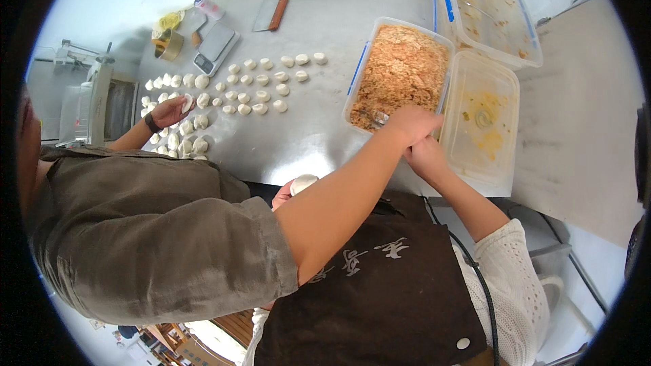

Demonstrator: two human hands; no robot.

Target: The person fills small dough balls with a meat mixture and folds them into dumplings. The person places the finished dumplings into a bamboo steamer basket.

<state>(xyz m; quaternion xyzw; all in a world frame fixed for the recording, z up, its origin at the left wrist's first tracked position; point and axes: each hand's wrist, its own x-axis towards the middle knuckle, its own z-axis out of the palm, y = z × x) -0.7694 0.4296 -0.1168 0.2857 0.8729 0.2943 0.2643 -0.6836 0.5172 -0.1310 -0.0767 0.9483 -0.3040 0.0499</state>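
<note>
My left hand [282, 195] holds a round dough wrapper [304, 184] by its edge near the table's front, partly covered by a co-worker's forearm. My right hand [426, 156] is at the near edge of a clear plastic tub of minced filling [407, 66]; its fingers are hidden under the co-worker's hand [414, 123]. A metal utensil [379, 118] is in the filling beside that hand. The co-worker's other hand [172, 112], with a dark wristband, holds another dough piece [187, 103] at the left.
Several dough pieces [262, 80] lie in rows on the steel table [325, 132]. Behind them are a digital scale [216, 48], a dough scraper [272, 13], a can [207, 6] and a metal cup [169, 44]. A tub lid [480, 117] and a large stained tub [501, 15] stand right.
</note>
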